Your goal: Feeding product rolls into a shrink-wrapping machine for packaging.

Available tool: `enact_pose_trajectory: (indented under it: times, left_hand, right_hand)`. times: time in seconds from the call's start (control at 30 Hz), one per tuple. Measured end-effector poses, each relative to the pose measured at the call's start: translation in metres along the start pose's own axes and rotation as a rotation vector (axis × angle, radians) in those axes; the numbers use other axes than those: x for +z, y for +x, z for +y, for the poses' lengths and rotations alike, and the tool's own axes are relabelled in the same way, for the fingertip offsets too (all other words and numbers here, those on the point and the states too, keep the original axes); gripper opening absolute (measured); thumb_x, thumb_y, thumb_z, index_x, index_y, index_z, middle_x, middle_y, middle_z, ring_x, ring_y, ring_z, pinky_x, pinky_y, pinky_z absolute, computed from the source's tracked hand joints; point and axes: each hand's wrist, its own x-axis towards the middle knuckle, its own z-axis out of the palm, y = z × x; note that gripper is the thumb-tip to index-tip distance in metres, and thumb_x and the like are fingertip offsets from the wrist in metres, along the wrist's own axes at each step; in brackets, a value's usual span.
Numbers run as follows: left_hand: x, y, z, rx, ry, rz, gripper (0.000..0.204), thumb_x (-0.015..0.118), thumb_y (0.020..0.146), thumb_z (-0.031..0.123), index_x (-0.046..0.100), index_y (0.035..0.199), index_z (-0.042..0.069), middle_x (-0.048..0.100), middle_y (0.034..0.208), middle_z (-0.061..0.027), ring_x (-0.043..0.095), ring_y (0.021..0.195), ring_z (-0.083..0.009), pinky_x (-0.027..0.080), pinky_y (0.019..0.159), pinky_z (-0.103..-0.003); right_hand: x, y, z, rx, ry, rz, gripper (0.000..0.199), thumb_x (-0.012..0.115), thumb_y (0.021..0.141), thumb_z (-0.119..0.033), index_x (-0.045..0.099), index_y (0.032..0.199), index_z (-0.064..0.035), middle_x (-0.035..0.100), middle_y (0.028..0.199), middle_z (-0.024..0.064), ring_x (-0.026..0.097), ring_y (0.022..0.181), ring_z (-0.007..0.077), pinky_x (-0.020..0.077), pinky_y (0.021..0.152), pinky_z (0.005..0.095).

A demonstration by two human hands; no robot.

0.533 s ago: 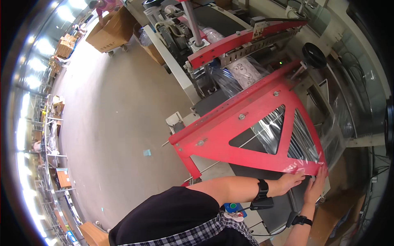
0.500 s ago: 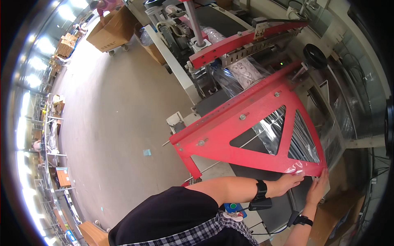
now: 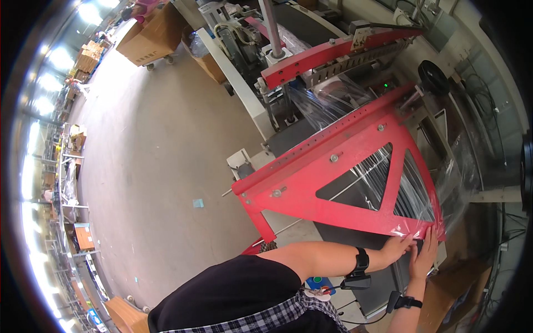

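At the near tip of a red triangular metal plate (image 3: pixel 288 205) both my hands meet over clear plastic film (image 3: pixel 408 228). My left hand (image 3: pixel 395 250) has bent fingers closed on the film's edge. Close beside it, my right hand (image 3: pixel 424 258) lays stretched, upright fingers against the film and the plate, its thumb apart and toward the left hand. Wrinkled film shows through the plate's cut-out windows and hangs loose off its right side. Beyond the plate, a film-covered package (image 3: pixel 331 89) lies under a red sealing bar (image 3: pixel 311 64), partly hidden and blurred.
A grey conveyor belt (image 3: pixel 373 294) runs below the plate. A black knob (image 3: pixel 433 76) and metal frame stand at the right. Far left, a wheeled cardboard box (image 3: pixel 152 41) is near another person (image 3: pixel 141 8). Green and blue control buttons (image 3: pixel 318 282) sit under my left forearm.
The package beyond the plate has shifted away under the red bar, and its film has stretched. My right hand has moved slightly left, closer to my left hand, its fingers now over the film.
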Motion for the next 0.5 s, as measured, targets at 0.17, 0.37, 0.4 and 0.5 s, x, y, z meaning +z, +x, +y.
enact_pose_trajectory:
  times: [0.17, 0.37, 0.4, 0.5]
  left_hand:
    - [0.005, 0.001, 0.001, 0.004, 0.056, 0.005, 0.046, 0.042, 0.094, 0.042, 0.054, 0.116, 0.003, 0.061, 0.107, -0.0072, 0.055, 0.085, -0.0134, 0.045, 0.071, -0.026]
    - [0.003, 0.001, 0.010, -0.078, 0.072, -0.061, 0.056, 0.041, 0.092, 0.050, 0.048, 0.123, 0.004, 0.056, 0.118, -0.0080, 0.051, 0.102, -0.0173, 0.042, 0.083, -0.031]
    - [0.003, -0.004, 0.016, -0.046, 0.104, -0.082, 0.056, 0.041, 0.092, 0.050, 0.048, 0.123, 0.004, 0.056, 0.118, -0.0079, 0.051, 0.100, -0.0169, 0.042, 0.082, -0.031]
    - [0.000, -0.007, 0.021, -0.019, 0.142, -0.107, 0.056, 0.042, 0.092, 0.050, 0.048, 0.124, 0.005, 0.056, 0.117, -0.0074, 0.051, 0.097, -0.0161, 0.042, 0.082, -0.030]
  right_hand:
    - [0.012, -0.016, 0.050, 0.364, -0.021, 0.090, 0.046, 0.041, 0.091, -0.023, 0.040, 0.132, -0.0025, 0.037, 0.138, 0.0192, 0.031, 0.129, 0.0366, 0.0243, 0.105, 0.0449]
    - [0.016, -0.017, 0.038, 0.091, -0.019, 0.064, 0.043, 0.037, 0.093, -0.023, 0.041, 0.130, -0.0016, 0.040, 0.134, 0.0206, 0.033, 0.126, 0.0403, 0.0273, 0.103, 0.0469]
    - [0.010, -0.016, 0.049, 0.215, -0.079, 0.091, 0.045, 0.041, 0.091, -0.022, 0.039, 0.132, -0.0024, 0.039, 0.135, 0.0197, 0.032, 0.127, 0.0397, 0.0258, 0.104, 0.0464]
    - [0.008, -0.011, 0.027, 0.275, -0.208, 0.247, 0.050, 0.047, 0.087, -0.017, 0.036, 0.134, -0.0029, 0.037, 0.137, 0.0179, 0.031, 0.128, 0.0367, 0.0241, 0.106, 0.0460]
